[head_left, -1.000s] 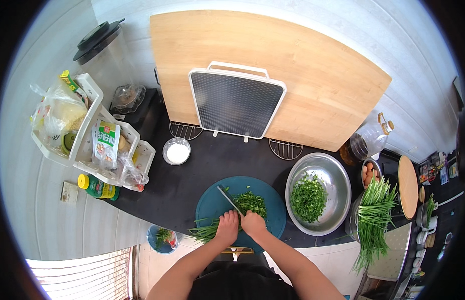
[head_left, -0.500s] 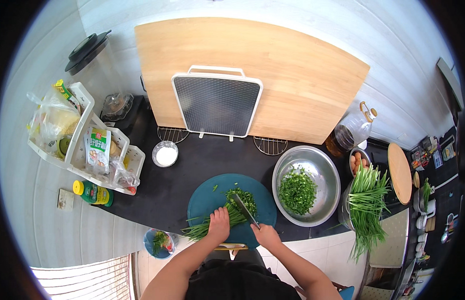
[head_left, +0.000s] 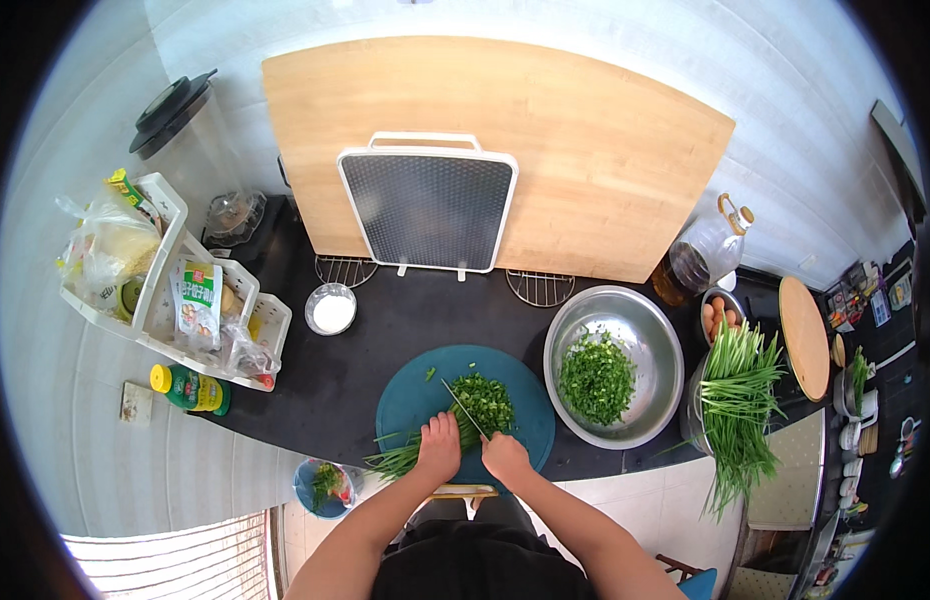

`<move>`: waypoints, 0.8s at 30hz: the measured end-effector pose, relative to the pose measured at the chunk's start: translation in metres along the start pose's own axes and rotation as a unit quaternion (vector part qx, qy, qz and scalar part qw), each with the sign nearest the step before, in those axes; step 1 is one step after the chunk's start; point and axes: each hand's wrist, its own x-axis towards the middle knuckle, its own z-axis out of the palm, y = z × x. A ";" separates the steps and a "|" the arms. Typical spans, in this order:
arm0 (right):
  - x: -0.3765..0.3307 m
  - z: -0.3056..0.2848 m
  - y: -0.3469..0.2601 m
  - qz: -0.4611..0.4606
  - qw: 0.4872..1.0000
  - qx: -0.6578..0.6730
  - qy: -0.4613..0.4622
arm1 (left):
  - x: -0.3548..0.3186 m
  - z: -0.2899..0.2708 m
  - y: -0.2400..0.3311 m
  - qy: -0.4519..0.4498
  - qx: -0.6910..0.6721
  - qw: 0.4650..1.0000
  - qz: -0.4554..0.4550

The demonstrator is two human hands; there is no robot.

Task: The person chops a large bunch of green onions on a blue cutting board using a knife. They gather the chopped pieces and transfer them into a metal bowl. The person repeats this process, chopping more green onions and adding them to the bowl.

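Observation:
My left hand [head_left: 440,448] presses down on a bunch of garlic chives [head_left: 395,463] lying on a round teal cutting board [head_left: 530,410]. In my right hand [head_left: 506,460] is the handle of a kitchen knife [head_left: 465,408]. Its blade slants to the far left, close beside my left fingertips, at the cut end of the chives. Right of the blade lies a heap of chopped chives [head_left: 487,400]. A wide steel bowl [head_left: 663,380] stands right of the board, with more chopped chives [head_left: 595,380] in it.
Uncut chives [head_left: 740,390] hang over a pot at the right, near a bowl of eggs [head_left: 720,315] and an oil jug [head_left: 707,255]. A small bowl of white powder [head_left: 332,310], a white rack [head_left: 270,335] and a green bottle [head_left: 192,388] stand left. Boards [head_left: 585,150] lean behind.
The knife and my right hand have moved left, bringing the blade nearer my left fingers. My left hand stays on the chives.

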 end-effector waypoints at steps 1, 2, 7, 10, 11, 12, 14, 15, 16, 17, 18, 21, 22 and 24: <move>0.000 -0.002 0.003 -0.003 1.000 0.016 0.010 | 0.000 -0.006 0.000 -0.006 -0.022 1.000 -0.007; -0.002 -0.004 0.009 -0.006 0.999 0.033 0.020 | -0.001 -0.012 0.001 -0.012 -0.044 0.999 -0.015; -0.018 -0.034 0.015 -0.010 0.993 0.112 0.043 | -0.010 -0.036 0.004 -0.021 -0.023 0.998 -0.048; -0.032 -0.058 0.005 -0.020 0.992 0.115 0.041 | -0.012 -0.051 0.008 -0.046 -0.028 0.995 -0.086; -0.035 -0.062 0.003 -0.022 0.991 0.123 0.041 | -0.013 -0.055 0.009 -0.046 -0.043 0.993 -0.100; -0.038 -0.066 0.001 -0.024 0.990 0.130 0.041 | -0.015 -0.056 0.010 -0.046 -0.059 0.991 -0.113; -0.045 -0.071 -0.001 -0.029 0.989 0.138 0.038 | -0.017 -0.043 0.007 -0.026 -0.065 0.991 -0.115; -0.049 -0.072 -0.002 -0.032 0.989 0.138 0.037 | -0.018 -0.036 0.005 -0.016 -0.069 0.991 -0.116; -0.052 -0.072 -0.001 -0.034 0.989 0.137 0.035 | -0.018 -0.029 0.003 -0.006 -0.076 0.991 -0.107; -0.053 -0.071 -0.001 -0.039 0.990 0.130 0.035 | -0.019 -0.023 0.000 0.004 -0.083 0.992 -0.098; -0.054 -0.068 0.000 -0.044 0.991 0.124 0.035 | -0.019 -0.020 -0.002 0.013 -0.089 0.992 -0.088; -0.054 -0.060 0.002 -0.051 0.994 0.097 0.031 | -0.019 -0.014 -0.005 0.024 -0.076 0.995 -0.066; -0.052 -0.057 0.003 -0.052 0.995 0.086 0.029 | -0.019 -0.013 -0.005 0.023 -0.059 0.996 -0.061; -0.048 -0.051 0.004 -0.054 0.995 0.077 0.023 | -0.018 -0.010 -0.004 0.020 -0.023 0.998 -0.050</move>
